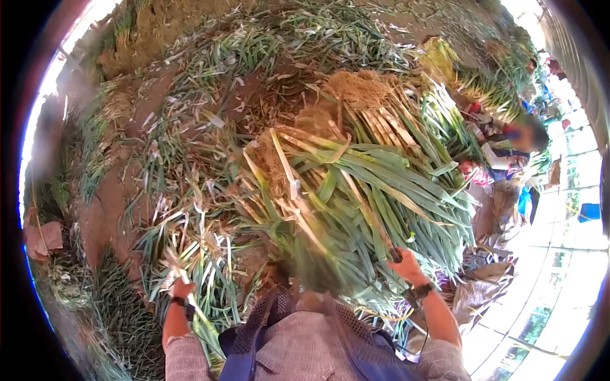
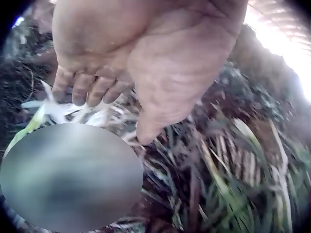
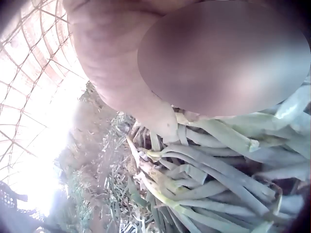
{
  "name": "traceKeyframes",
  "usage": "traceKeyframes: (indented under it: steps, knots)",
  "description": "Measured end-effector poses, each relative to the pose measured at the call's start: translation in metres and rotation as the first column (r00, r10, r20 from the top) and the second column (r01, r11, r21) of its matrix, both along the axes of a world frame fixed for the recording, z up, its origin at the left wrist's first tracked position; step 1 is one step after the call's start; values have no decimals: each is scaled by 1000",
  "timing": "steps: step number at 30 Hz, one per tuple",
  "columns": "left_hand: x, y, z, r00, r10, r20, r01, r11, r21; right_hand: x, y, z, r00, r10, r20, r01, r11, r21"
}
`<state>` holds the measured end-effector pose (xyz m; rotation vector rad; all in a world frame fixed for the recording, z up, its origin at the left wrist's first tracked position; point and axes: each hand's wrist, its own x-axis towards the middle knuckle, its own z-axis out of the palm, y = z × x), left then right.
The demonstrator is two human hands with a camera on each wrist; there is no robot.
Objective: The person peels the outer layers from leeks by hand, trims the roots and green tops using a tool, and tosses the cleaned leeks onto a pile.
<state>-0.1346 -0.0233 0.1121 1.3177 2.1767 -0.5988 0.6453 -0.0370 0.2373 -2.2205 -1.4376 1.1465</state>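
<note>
Gripping a pale stalk (image 1: 176,265), the left hand (image 1: 181,290) sits at about 8 o'clock in the head view, its fingers (image 2: 77,90) curled round the white stem, whose end pokes up toward 12 o'clock. The right hand (image 1: 406,265) is at about 4 o'clock, closed round the near end of a brownish strip (image 1: 368,213) that runs up across the bundle of leeks (image 1: 356,184); whether it is a dried leaf, a tie or a tool I cannot tell. The bundle lies across the middle, roots toward 12 o'clock and green tops fanning toward 3 o'clock, right in front of the person's chest.

The main risk, as I judge it, is the bundle coming apart: it is thick, and only one hand is on it, at its edge. A hard pull on the strip could snap it or drag out a few leaves, not the whole lot. The single stalk, held low, could bend or slip. Loose leaves (image 1: 190,190) cover the ground (image 1: 101,216) from 9 to 11 o'clock, so anything dropped would be hard to find. Another person (image 1: 508,149) sits close at 2 o'clock, within reach of swinging tops
</note>
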Motion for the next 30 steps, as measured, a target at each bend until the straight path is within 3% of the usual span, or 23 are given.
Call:
traceKeyframes:
  steps: [1, 2, 3, 4, 5, 6, 7, 8, 9, 11, 12, 14, 18, 20, 21, 22, 23, 24, 26, 27, 29, 30]
  knots:
    - [24, -13, -43, 987, -90, 134, 51, 961, 274, -4, -4, 8, 1000, -9, 0, 9, 998, -60]
    - [88, 8, -27, 963, -49, 265, 38, 998, 48, -3, -11, 0, 1000, -19, 15, 20, 994, -106]
    - [99, 5, -95, 747, -509, 428, 476, 859, 189, -6, -15, -1, 999, -34, -19, 32, 993, -116]
    - [155, 12, -82, 721, -479, 501, 452, 873, 184, -13, -20, 1, 997, -42, -63, 33, 990, -137]
    - [222, 28, -36, 699, -403, 591, 268, 913, 307, -22, -22, 5, 995, -51, -92, 36, 988, -152]
    - [268, 46, 24, 678, -350, 647, 221, 936, 274, -28, -27, 5, 991, -61, -118, 40, 984, -171]
    - [286, 55, 19, 527, -359, 770, 346, 918, 192, -23, -42, -12, 993, -24, -118, 5, 986, -165]
    - [299, 31, -36, 360, -511, 780, 180, 859, 480, -35, -45, -5, 974, -110, -196, 72, 979, -190]
    - [328, 27, -36, 460, -378, 804, 112, 923, 369, -37, -51, -12, 977, -91, -191, 48, 975, -218]
    - [358, 37, 17, 398, -66, 915, 163, 987, 1, -39, -70, -18, 979, -58, -197, 5, 965, -261]
    - [364, 28, 16, 412, -43, 910, 140, 990, -16, -38, -79, -22, 980, -75, -182, 19, 956, -294]
    - [368, 12, 14, 276, -46, 960, 170, 985, -2, -48, -71, -20, 982, -80, -173, 19, 944, -329]
    - [354, -9, 12, 263, -71, 962, 82, 995, 51, -52, -60, -8, 985, 58, -160, -110, 933, -342]
    - [345, -10, -1, 267, -12, 964, -2, 1000, 14, -49, -54, -17, 961, -52, -273, -41, 946, -321]
    - [342, -13, 2, 356, 37, 934, -54, 998, -19, -47, -51, -20, 934, -117, -338, 2, 947, -321]
    - [337, -2, 10, 420, 57, 906, -83, 996, -24, -38, -46, -25, 955, -22, -296, -65, 957, -282]
    - [337, -8, -23, 460, -35, 887, -132, 985, 108, -38, -38, -17, 956, -77, -284, -2, 963, -268]
    - [332, 6, -6, 469, -70, 881, -157, 974, 161, -42, -29, -12, 951, -125, -283, 53, 967, -249]
    - [329, 19, -25, 466, 9, 885, -201, 975, 95, -29, -31, -20, 948, -213, -236, 171, 968, -185]
    - [332, 37, -22, 457, -32, 889, -195, 971, 135, -33, -24, -10, 922, -300, -243, 259, 948, -187]
    - [337, 60, -7, 518, -86, 851, 22, 996, 87, -41, -22, 11, 836, -471, -281, 418, 879, -230]
    - [345, 70, -8, 509, -101, 855, 42, 995, 93, -41, -31, 10, 829, -487, -276, 438, 871, -222]
